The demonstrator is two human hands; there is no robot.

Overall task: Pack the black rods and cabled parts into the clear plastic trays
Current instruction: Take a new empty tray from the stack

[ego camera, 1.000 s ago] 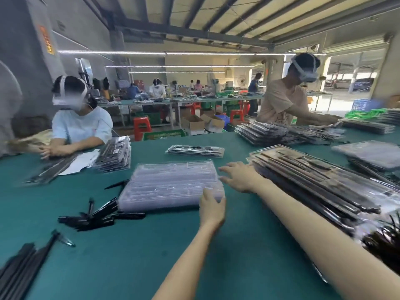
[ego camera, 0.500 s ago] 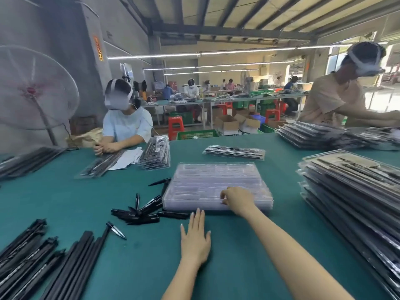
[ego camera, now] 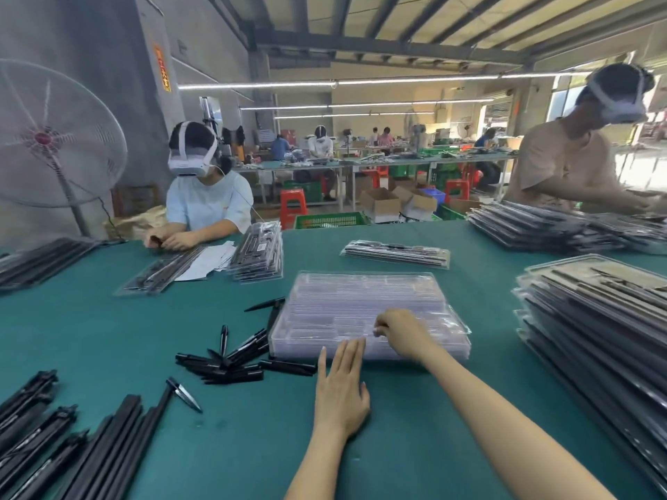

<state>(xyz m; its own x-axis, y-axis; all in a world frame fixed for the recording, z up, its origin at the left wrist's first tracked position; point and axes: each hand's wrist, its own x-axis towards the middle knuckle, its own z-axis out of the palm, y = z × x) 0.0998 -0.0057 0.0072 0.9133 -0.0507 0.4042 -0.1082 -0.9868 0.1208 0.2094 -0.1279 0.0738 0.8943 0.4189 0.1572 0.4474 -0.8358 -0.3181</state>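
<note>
Your right hand (ego camera: 400, 333) is nearer: its curled fingers (ego camera: 379, 324) pinch the top tray's near edge on the stack (ego camera: 361, 304), long axis crosswise. Left hand (ego camera: 341, 387) lies flat on the bench (ego camera: 108, 333), fingers straight, just before the stack.

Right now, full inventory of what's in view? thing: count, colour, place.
Empty trays: one stack, clear, table centre.
Pen-like parts: loose pile, black, left of the empty trays.
Rods: bundle, black, near-left corner.
Cabled parts: several, black, far left edge beside the rods.
Packed trays: tall stack, clear with black contents, right.
Small packed stack: one, beyond the empty trays.
Table: one, green.
Fan: one, white, pink hub, back left.
Seated worker: one, light-blue shirt, headset, far left side.
Standing worker: one, beige shirt, headset, far right.
Left hand: flat on the table, fingertips at the tray stack's near edge.
Right hand: fingers curled on the top tray's near edge.
</note>
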